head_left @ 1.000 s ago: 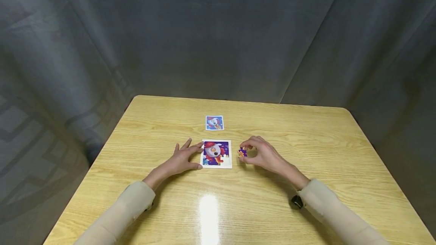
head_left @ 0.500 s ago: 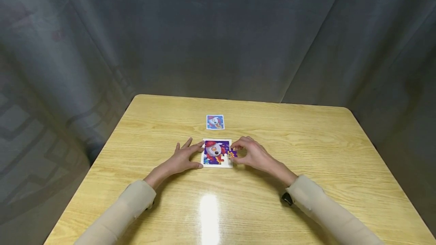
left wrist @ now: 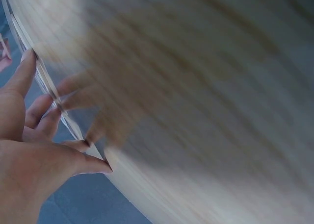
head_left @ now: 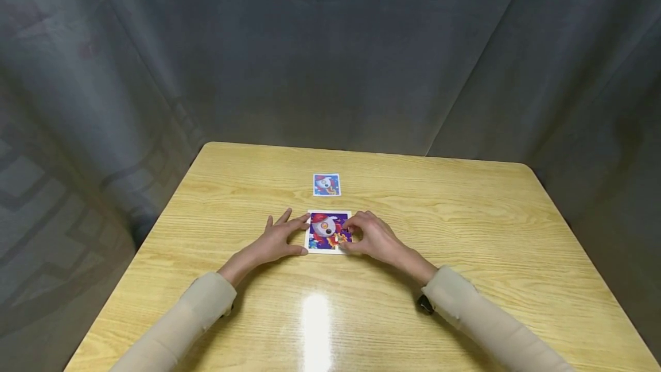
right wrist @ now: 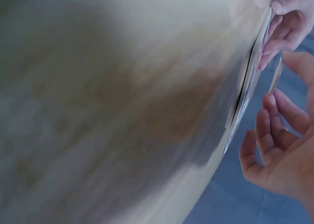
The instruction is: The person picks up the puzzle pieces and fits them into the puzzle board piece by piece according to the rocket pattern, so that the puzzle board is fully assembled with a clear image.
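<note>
A square jigsaw puzzle with a white border lies flat on the table, showing a grey and red rocket on purple. At its left edge, my left hand rests with fingers spread, thumb and fingertips touching the border. My right hand is over the puzzle's lower right part, pinching a puzzle piece between thumb and fingers. That piece, purple with orange flame, overlaps the gap in the lower right corner in the head view. A thin white strip of the gap shows beside it. In the right wrist view the piece stands edge-on, just above the puzzle.
Behind the puzzle lies a small printed card with the same rocket picture. The wooden table has rounded far corners, and a bright reflection falls near its front. Dark grey curtains hang behind and at both sides.
My right hand has moved left with the puzzle piece, from beside the puzzle's right edge to over its lower right corner. My left hand has stayed at the left border.
</note>
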`<state>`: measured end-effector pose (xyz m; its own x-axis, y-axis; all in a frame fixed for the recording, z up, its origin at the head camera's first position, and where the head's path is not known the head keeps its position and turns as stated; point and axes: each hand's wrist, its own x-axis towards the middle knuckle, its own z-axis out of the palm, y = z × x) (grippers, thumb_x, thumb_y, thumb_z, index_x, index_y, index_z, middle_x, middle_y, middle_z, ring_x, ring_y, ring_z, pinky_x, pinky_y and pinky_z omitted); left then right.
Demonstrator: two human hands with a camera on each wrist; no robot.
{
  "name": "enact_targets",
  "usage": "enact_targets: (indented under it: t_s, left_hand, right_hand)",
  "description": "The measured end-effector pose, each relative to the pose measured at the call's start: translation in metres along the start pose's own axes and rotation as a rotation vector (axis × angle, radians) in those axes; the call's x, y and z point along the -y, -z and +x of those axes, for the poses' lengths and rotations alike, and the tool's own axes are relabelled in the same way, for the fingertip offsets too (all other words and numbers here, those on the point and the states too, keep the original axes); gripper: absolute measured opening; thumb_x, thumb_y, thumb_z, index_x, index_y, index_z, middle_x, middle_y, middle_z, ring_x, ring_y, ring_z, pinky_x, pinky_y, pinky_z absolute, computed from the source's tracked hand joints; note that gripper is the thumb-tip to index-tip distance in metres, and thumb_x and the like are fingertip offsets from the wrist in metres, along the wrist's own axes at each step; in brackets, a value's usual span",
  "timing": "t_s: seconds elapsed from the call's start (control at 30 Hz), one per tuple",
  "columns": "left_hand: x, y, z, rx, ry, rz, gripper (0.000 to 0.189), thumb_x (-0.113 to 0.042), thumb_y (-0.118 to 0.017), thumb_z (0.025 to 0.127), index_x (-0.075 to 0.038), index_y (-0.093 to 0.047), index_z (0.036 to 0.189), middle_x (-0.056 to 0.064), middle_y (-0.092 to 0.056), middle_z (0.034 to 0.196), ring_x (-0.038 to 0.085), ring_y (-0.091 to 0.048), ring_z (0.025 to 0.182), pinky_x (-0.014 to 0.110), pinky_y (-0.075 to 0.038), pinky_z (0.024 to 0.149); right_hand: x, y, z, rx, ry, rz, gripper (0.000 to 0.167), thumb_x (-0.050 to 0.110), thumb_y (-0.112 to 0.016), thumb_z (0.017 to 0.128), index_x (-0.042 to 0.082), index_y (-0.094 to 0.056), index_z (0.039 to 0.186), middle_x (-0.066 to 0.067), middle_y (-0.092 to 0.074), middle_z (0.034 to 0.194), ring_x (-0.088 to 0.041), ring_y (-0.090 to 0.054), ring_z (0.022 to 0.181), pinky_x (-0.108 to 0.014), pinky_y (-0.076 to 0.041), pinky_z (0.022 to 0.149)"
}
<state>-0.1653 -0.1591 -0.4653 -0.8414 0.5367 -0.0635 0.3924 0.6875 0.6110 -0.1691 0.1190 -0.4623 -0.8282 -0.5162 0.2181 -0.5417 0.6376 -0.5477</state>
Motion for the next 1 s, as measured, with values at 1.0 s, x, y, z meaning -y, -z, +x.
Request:
enact_targets:
  t_s: [1.0]
  left_hand:
    - [-0.002, 0.0, 0.0, -0.006, 0.001, 0.017, 0.058, -0.029, -0.076, 0.082, -0.007, -0.057, 0.131, 0.008, -0.034, 0.153, 0.045, -0.009, 0.143, 0.074, 0.005, 0.103]
  right_hand:
    - [0.004, -0.012, 0.002, 0.015, 0.029, -0.092, 0.036, 0.03, -0.084, 0.071, 0.007, -0.07, 0.095, 0.001, -0.06, 0.082, -0.009, -0.05, 0.072, -0.02, -0.042, 0.06]
